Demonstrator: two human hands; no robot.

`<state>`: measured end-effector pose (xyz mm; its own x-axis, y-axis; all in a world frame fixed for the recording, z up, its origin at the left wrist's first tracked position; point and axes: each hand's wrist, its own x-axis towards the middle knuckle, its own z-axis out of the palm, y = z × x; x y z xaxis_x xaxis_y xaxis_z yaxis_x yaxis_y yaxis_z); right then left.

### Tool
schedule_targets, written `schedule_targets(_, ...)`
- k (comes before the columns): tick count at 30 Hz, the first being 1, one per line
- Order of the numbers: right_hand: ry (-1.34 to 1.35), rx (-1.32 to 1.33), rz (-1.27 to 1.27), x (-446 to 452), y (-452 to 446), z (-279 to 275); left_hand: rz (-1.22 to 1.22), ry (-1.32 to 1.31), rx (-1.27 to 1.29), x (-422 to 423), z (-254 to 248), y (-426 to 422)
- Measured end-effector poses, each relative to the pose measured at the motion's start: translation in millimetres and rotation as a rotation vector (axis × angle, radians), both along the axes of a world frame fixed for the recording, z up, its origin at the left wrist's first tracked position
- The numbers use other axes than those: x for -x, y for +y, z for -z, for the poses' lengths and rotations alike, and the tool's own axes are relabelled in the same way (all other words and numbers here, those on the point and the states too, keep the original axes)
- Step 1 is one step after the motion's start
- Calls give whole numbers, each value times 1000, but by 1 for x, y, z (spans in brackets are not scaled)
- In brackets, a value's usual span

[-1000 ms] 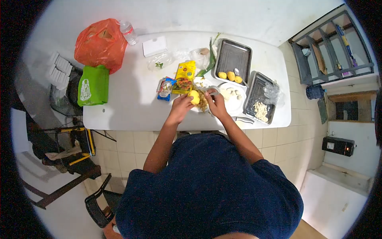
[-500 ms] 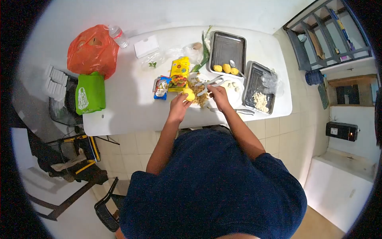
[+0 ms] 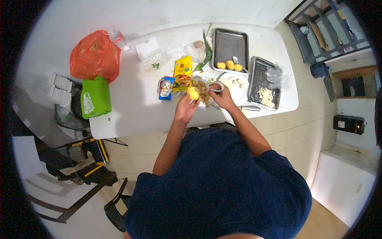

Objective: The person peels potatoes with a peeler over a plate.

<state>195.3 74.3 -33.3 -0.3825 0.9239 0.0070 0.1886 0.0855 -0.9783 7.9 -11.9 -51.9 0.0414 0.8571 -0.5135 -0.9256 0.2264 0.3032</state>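
Note:
My left hand (image 3: 186,108) grips a yellow peeled potato (image 3: 193,93) above the front edge of the table. In my right hand (image 3: 221,95) is a white-handled peeler (image 3: 217,85), close to the right of the potato. Under and between the hands, a plate of brown peelings (image 3: 203,95) is partly hidden. A yellow packet (image 3: 183,73) and a blue packet (image 3: 166,88) lie to the left of the peelings. To the right, a white plate (image 3: 237,94) bears pale pieces, and a knife (image 3: 250,108) lies just in front of it.
One dark tray (image 3: 230,46) holds several yellow potatoes and a spoon; another (image 3: 254,85) holds pale crumbled food and clear plastic. Green leaves (image 3: 206,57) lie beside the first. At the left are an orange bag (image 3: 95,57), a green bag (image 3: 95,98), a bottle (image 3: 119,40) and a white box (image 3: 148,47).
The peeler has come down from above the peelings to beside the potato. Both hands have stayed closed on what they hold. The whole view has shifted slightly.

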Motion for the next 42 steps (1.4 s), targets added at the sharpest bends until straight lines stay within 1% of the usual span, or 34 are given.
schedule_targets(2,-6,-52,-26,0,-2,-22,-20,-30,-6,2,0,3)
schedule_targets(3,-63,-56,-41,0,-2,-35,-30,-45,-9,3,1,4)
schedule_targets(5,-173,-64,-70,-2,-1,-55,-16,16,-80,3,3,5)
schedule_targets(8,-110,-347,-95,-4,1,-49,-49,35,-118,0,-3,7)
schedule_targets(11,-89,-451,-263,-5,2,-65,-85,19,-86,-5,-16,8)
schedule_targets(12,-83,-409,-270,-4,0,-69,-94,12,-67,-6,-16,8)
schedule_targets(15,-101,-414,-287,-5,-4,-76,-85,-55,-68,-6,-15,13)
schedule_targets(18,-90,-510,-301,-6,-5,-74,-77,-74,-87,-6,-21,16)
schedule_targets(22,-165,-558,-313,-7,-7,-69,-68,-85,-86,-5,-25,19)
schedule_targets(25,-151,-641,-303,-4,-8,-66,-50,-13,-73,-4,-25,20)
schedule_targets(29,-113,-618,-289,-4,-10,-64,-49,-7,-85,-2,-28,22)
schedule_targets(32,-149,-579,-312,-5,-6,-64,-52,32,-109,-4,-29,22)
schedule_targets(35,-108,-624,-303,-2,-3,-58,-64,27,-75,-5,-26,23)
schedule_targets(38,-121,-604,-282,-2,-6,-68,-73,34,-52,-5,-28,24)
schedule_targets(41,-130,-648,-221,3,-4,-63,35,154,-143,-3,-13,24)
schedule_targets(42,-115,-649,-227,6,0,-67,24,128,-152,-5,-16,25)
